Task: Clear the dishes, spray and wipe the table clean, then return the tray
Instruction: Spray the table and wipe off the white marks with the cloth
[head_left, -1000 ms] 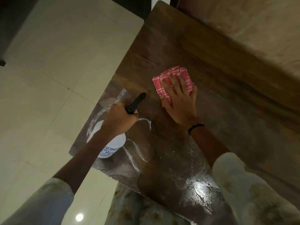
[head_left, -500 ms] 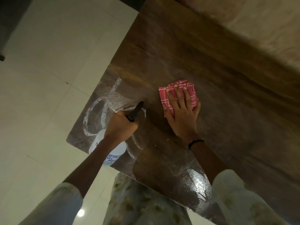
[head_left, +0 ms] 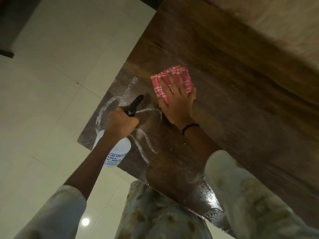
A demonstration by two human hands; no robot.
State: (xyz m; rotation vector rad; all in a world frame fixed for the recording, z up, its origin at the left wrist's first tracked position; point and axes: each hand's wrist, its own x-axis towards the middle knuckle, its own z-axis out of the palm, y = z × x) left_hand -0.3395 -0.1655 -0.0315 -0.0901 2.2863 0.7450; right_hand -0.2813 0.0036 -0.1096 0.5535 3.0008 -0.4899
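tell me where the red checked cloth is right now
In the head view the cloth lies on the wooden table under the right hand, just beyond the spray bottle.

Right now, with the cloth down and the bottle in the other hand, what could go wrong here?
1. The spray bottle hangs past the table corner in the left hand; a slip would likely drop it to the tiled floor.
2. The right hand presses the red checked cloth away from the wet streaks near the edge; those could be missed.
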